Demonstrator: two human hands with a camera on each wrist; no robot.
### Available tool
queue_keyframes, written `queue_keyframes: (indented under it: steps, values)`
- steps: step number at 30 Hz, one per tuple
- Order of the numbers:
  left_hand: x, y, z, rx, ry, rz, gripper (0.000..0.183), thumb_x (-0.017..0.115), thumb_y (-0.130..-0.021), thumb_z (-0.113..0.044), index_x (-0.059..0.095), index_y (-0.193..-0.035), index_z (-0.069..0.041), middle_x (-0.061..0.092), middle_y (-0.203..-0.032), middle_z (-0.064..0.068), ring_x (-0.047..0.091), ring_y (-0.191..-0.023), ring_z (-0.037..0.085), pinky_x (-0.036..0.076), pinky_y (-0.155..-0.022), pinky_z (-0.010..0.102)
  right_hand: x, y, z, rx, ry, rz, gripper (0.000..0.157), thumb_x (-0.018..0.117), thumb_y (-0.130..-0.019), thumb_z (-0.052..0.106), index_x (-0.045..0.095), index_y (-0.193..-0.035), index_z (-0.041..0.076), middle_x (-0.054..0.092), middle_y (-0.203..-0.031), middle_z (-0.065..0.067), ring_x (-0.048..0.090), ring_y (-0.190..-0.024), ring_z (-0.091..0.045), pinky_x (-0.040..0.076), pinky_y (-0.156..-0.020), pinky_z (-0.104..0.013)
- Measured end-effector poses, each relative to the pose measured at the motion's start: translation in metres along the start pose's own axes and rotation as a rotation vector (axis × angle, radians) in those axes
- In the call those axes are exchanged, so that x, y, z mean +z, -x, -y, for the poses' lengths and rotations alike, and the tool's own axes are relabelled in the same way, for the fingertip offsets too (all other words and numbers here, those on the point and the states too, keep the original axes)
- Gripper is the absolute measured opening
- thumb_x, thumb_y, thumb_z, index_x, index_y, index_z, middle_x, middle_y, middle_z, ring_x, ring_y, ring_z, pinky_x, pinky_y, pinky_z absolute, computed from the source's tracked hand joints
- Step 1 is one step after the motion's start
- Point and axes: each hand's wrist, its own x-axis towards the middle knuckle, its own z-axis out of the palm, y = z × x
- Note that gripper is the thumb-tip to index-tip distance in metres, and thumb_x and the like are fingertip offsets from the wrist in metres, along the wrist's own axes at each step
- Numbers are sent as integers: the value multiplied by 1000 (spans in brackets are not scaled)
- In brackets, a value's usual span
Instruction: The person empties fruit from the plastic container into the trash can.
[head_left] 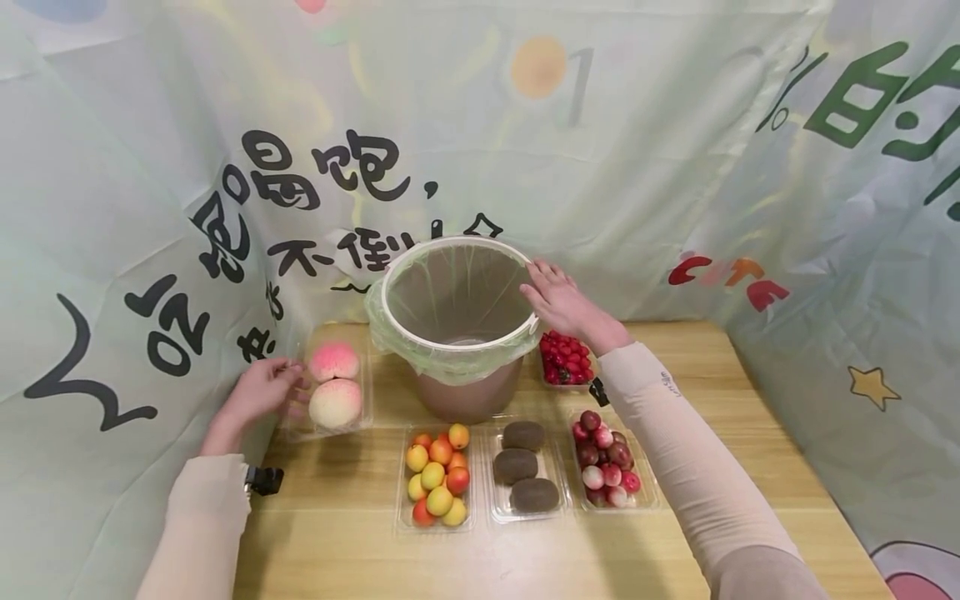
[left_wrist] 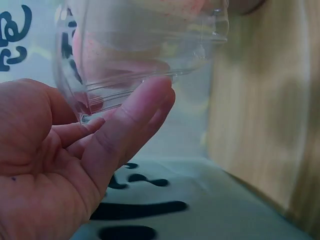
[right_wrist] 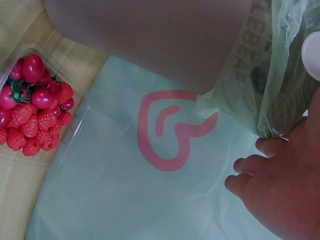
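Note:
In the head view my left hand [head_left: 262, 392] pinches the left edge of a clear plastic box [head_left: 365, 400] holding two pink-and-cream peaches [head_left: 335, 404]. The left wrist view shows the thumb [left_wrist: 145, 105] against the box's side, with the box raised off the table. A brownish trash bin [head_left: 468, 392] stands upright at the middle back, lined with a thin green bag [head_left: 450, 362] under a white rim [head_left: 420, 337]. My right hand [head_left: 562, 304] rests on the rim's right side, its fingers fairly straight. The right wrist view shows it beside the bag's outside.
Clear boxes of yellow-orange fruits [head_left: 438, 479], dark brown kiwis [head_left: 516, 465] and red-purple plums [head_left: 606, 467] line up before the bin. A box of cherry tomatoes and raspberries [right_wrist: 37, 107] sits behind my right forearm. Printed cloth walls [head_left: 637, 167] surround the wooden table [head_left: 525, 558].

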Motion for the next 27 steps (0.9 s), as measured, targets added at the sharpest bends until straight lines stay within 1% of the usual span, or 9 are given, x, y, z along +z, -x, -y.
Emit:
queue_keyframes:
  steps: [5, 9, 14, 18, 21, 23, 27]
  values:
    - [-6, -4, -20, 28, -4, -8, 35, 40, -114, -15, 54, -120, 16, 67, -115, 36, 76, -84, 17, 67, -72, 43, 1, 0, -1, 0, 4, -1, 69, 27, -114, 42, 13, -168, 1, 7, -176, -25, 6, -162, -51, 4, -132, -63]
    - [-11, -7, -36, 51, -2, -19, 36, 40, -114, -16, 54, -123, 17, 66, -116, 37, 75, -80, 13, 67, -72, 42, 1, 0, 0, 0, 1, 0, 69, 27, -114, 42, 13, -168, 1, 7, -176, -24, 6, -162, -51, 4, -132, -64]
    - [-19, -11, -51, 56, 25, -29, 36, 39, -114, -17, 53, -120, 16, 68, -114, 32, 74, -78, 8, 67, -73, 40, 0, 0, 1, 3, 2, 4, 70, 26, -114, 44, 12, -168, 2, 5, -176, -24, 5, -162, -51, 3, -132, -63]
    - [-28, -13, -65, 62, 21, -33, 39, 38, -114, -18, 52, -127, 16, 70, -112, 26, 74, -78, 5, 67, -73, 37, -1, 0, 2, 7, 1, 10, 70, 26, -114, 44, 12, -168, 3, 5, -176, -23, 4, -162, -51, 3, -132, -63]
    - [-33, -15, -76, 63, 7, -39, 40, 38, -114, -19, 53, -129, 15, 71, -110, 21, 74, -79, 3, 67, -74, 36, -1, 0, 2, 5, 3, 10, 69, 26, -114, 43, 12, -168, 2, 5, -176, -24, 5, -162, -51, 3, -132, -63]
    - [-37, -16, -84, 54, -13, -46, 41, 38, -114, -22, 53, -129, 14, 71, -113, 22, 73, -79, 3, 67, -75, 35, -2, 0, 2, 4, 5, 11, 69, 27, -114, 43, 12, -168, 2, 6, -176, -24, 6, -162, -51, 4, -132, -63]
    - [-42, -20, -99, 39, -60, -49, 44, 37, -115, -25, 55, -129, 12, 66, -124, 31, 74, -82, 5, 67, -76, 35, -2, -1, 1, 1, 6, 13, 69, 27, -114, 42, 13, -168, 1, 6, -176, -25, 6, -162, -51, 4, -132, -63]
